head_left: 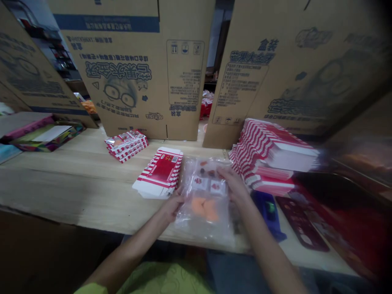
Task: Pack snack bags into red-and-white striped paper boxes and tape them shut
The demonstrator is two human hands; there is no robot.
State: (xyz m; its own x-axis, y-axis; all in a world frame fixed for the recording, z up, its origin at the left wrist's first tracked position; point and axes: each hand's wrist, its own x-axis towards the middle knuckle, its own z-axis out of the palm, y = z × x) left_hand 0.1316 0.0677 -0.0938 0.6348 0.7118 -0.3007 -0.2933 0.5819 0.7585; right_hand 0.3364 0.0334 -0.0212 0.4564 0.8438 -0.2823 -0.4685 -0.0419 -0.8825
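Hands, left (175, 203) and right (232, 181), pinch opposite edges of 1 clear bag (203, 200); carton (143, 69) lettering appears inverted, one panel (245, 61) reading 盒装.

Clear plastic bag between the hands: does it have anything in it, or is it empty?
Not empty: orange pieces and two white packets show through the clear bag.

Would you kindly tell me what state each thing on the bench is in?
Clear bag, filled, held by left hand and right hand
Small striped packs, stacked
Striped cartons, flat, stacked
Large striped pile, uneven
Middle cardboard panel, upright, print inverted
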